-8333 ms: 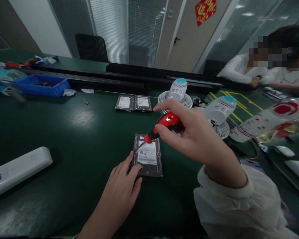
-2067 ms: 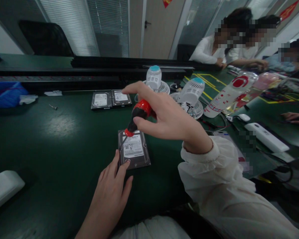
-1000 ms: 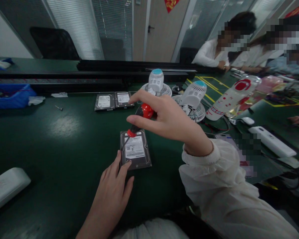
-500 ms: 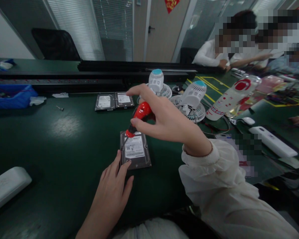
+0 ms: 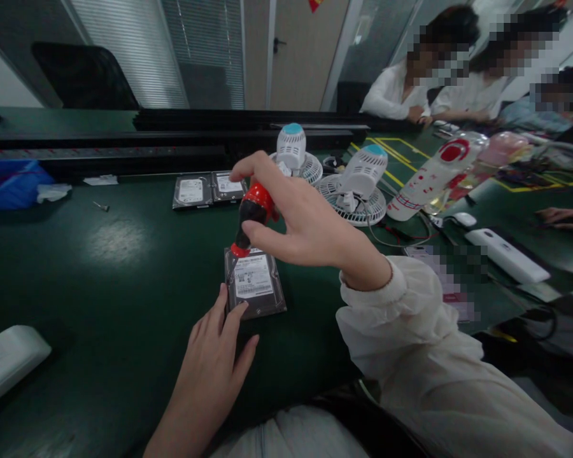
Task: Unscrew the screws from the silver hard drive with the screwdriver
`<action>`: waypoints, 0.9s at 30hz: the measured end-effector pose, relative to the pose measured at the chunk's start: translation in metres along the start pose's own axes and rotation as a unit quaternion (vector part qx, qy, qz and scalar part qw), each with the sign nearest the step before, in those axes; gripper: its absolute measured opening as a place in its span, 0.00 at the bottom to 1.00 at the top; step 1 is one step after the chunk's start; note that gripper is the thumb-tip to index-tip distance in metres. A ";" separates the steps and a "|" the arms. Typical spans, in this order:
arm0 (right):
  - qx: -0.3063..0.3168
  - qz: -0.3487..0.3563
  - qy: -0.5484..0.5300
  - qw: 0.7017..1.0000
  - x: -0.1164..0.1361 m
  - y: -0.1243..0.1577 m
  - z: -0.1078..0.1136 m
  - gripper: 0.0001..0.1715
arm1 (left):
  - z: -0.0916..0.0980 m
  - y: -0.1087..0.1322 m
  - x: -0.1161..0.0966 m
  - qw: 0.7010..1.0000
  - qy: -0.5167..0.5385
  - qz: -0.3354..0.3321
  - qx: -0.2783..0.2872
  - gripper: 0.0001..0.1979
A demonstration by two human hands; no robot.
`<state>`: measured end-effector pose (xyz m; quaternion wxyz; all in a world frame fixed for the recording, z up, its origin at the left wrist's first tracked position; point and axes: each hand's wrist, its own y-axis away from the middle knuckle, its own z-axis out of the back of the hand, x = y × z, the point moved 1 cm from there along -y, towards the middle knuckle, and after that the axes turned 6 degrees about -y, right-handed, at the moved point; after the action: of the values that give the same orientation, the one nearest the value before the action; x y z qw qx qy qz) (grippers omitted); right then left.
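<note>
A hard drive (image 5: 254, 282) with a white label lies flat on the dark green table (image 5: 100, 267) in front of me. My left hand (image 5: 214, 362) rests flat on the table, fingers stretched out, its fingertips pressing the drive's near left corner. My right hand (image 5: 305, 222) is closed round a red and black screwdriver (image 5: 251, 213), held tilted above the drive. The screwdriver's thin tip points down at the drive's left edge; whether it touches is hard to tell.
Two more hard drives (image 5: 207, 189) lie side by side further back. Two small white fans (image 5: 358, 187) stand to the right, beside a red and white bottle (image 5: 434, 175). A white block (image 5: 9, 359) sits at the near left, a blue bin (image 5: 9, 187) at the far left. Other people sit at the back right.
My right hand keeps turning the screwdriver in its fingers over the drive, and the handle now stands steeper. My left hand stays on the drive's corner. The view has shifted slightly.
</note>
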<state>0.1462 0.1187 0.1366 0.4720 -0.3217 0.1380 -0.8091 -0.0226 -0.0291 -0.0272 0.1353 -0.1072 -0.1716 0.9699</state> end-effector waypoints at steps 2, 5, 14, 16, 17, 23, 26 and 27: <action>-0.002 -0.007 0.015 1.000 -0.001 -0.002 -0.001 0.21 | 0.000 0.001 0.000 1.000 0.004 0.001 0.006 0.20; 0.006 -0.021 0.034 0.999 -0.002 -0.003 -0.001 0.21 | 0.000 0.001 0.001 1.000 0.009 0.003 0.007 0.20; 0.033 -0.031 0.019 0.999 -0.005 -0.002 0.006 0.25 | 0.001 0.000 0.000 1.000 0.009 -0.001 0.003 0.18; 0.032 -0.043 0.017 0.998 -0.007 -0.002 0.007 0.24 | 0.000 0.001 0.000 1.000 0.011 -0.001 0.005 0.18; 0.034 -0.040 0.014 0.998 -0.008 -0.002 0.007 0.23 | 0.000 0.001 0.000 1.000 0.011 -0.001 0.004 0.18; 0.031 -0.006 -0.004 0.999 -0.007 -0.001 0.008 0.27 | 0.001 0.000 -0.001 1.000 0.009 0.004 0.004 0.19; 0.027 -0.035 -0.006 0.999 -0.007 -0.002 0.009 0.24 | 0.002 0.000 -0.002 1.000 0.011 0.004 0.006 0.19; 0.026 -0.039 -0.004 0.999 -0.007 -0.002 0.009 0.22 | 0.002 0.000 -0.002 1.000 0.012 0.004 0.005 0.19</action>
<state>0.1532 0.1262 0.1418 0.4487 -0.3178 0.1028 -0.8289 -0.0211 -0.0299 -0.0250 0.1336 -0.1189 -0.1651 0.9699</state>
